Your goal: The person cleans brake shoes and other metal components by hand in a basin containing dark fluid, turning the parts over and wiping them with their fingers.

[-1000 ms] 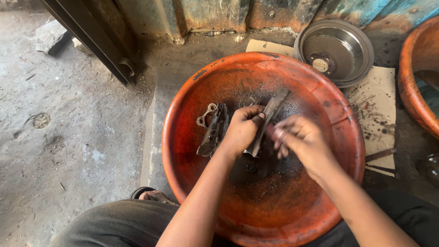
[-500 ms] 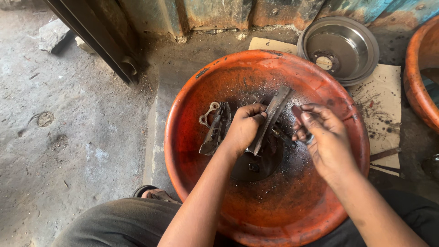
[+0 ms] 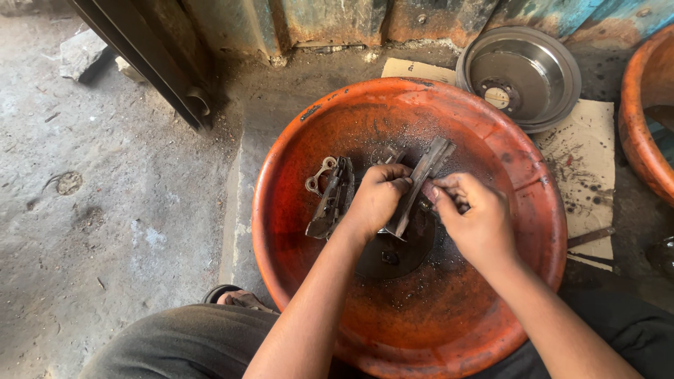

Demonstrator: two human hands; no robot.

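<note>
A large orange basin (image 3: 519, 147) with dark oily liquid at its bottom sits between my knees. My left hand (image 3: 375, 200) is shut on a long, curved grey metal part (image 3: 430, 163), held upright and tilted over the middle of the basin. My right hand (image 3: 474, 221) is curled around a small dark object, mostly hidden by the fingers, and presses against the right side of that part. More dirty metal pieces (image 3: 330, 200) and a flat bracket with holes (image 3: 317, 175) lie in the basin left of my left hand.
A steel brake drum (image 3: 519, 74) rests on stained cardboard (image 3: 586, 161) behind the basin. A second orange basin (image 3: 642, 105) stands at the right edge. A dark metal beam (image 3: 147, 56) slants at upper left. My foot (image 3: 235, 298) shows near the basin's front left.
My right hand pulled away to the right, then came back against the metal part. My left hand kept its hold, and the part tilted slightly.
</note>
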